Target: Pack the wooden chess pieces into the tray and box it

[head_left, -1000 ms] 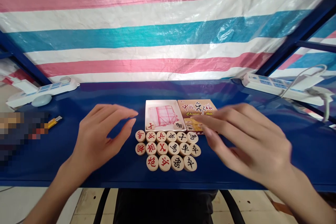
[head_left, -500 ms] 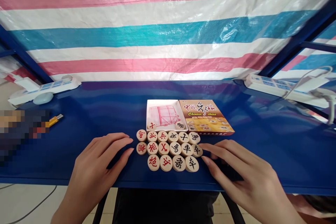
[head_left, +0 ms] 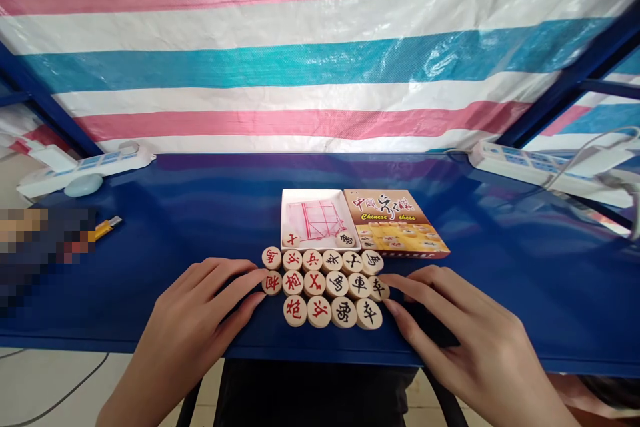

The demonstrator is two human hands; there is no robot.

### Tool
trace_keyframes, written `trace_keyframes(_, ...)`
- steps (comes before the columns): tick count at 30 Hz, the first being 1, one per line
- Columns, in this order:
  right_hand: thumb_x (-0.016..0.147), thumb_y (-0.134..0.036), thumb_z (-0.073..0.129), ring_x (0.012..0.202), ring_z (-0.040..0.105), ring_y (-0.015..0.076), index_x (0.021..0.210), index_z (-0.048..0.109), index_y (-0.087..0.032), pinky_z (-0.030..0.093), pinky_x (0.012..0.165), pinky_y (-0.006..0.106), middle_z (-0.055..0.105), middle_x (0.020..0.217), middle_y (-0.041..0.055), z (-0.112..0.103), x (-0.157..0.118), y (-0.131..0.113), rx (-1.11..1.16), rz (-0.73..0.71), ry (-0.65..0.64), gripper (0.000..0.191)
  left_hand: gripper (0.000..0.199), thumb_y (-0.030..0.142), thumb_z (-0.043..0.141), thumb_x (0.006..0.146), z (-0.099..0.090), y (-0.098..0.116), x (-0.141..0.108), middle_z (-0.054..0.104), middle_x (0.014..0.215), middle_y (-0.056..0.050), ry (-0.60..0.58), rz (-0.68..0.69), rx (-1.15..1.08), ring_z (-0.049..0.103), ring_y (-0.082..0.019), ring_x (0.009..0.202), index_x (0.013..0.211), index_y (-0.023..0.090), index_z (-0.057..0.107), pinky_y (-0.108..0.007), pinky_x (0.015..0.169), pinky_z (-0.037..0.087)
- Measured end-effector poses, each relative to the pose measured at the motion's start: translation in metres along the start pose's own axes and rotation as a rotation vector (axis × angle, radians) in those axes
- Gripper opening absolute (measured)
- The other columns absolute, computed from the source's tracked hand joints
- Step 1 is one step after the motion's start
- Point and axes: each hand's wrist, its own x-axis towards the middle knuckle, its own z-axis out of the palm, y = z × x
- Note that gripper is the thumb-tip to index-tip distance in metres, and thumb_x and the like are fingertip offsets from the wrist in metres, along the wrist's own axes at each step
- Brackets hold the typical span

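Note:
Wooden Chinese chess pieces lie in three rows on a blue table, red-marked ones to the left and black-marked ones to the right. My left hand [head_left: 215, 307] has index finger and thumb closed at the edge of the leftmost red chess piece [head_left: 272, 283] in the middle row. At that row's other end, my right hand [head_left: 460, 320] pinches a black chess piece [head_left: 380, 289] by its outer edge. Behind the rows stands an open white box tray [head_left: 320, 195], holding a red-lined sheet and two pieces. Its printed Chinese chess lid [head_left: 397, 223] lies against it on the right.
White power strips rest at the back left [head_left: 95, 167] and back right [head_left: 540, 170], the right one with plugged-in cables. A yellow cutter [head_left: 106, 228] lies at the left beside a blurred-out patch. Striped plastic sheeting [head_left: 310, 67] hangs behind the blue table [head_left: 190, 213].
My left hand has moved right, from beside the rows to the leftmost red piece in the middle row. My right hand stays at its black piece.

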Motion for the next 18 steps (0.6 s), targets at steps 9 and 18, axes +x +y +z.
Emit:
trace_keyframes(9,0.09,-0.024,0.064,0.086,0.062,0.0199,0.12,0.064,-0.026,0.051,0.073,0.034,0.064,0.103,0.0057,-0.0011,-0.0016,0.0005,-0.01,-0.034,0.02,0.03,0.034,0.024,0.06,0.095,-0.0012,0.0009,-0.0014,0.066,0.122,0.0,0.002,0.029,-0.013,0.06,-0.02,0.107,0.128,0.031,0.06,-0.035,0.09,0.047)
trace_keyframes(18,0.089,-0.023,0.066,0.086,0.062,0.0195,0.118,0.063,-0.025,0.051,0.073,0.034,0.064,0.103,0.0061,0.0004,-0.0021,0.0025,-0.01,-0.067,0.02,0.03,0.03,0.021,0.062,0.094,-0.0012,0.0018,-0.0041,0.068,0.119,0.0,0.011,0.067,-0.043,0.062,-0.02,0.105,0.123,0.029,0.062,-0.035,0.09,0.048)
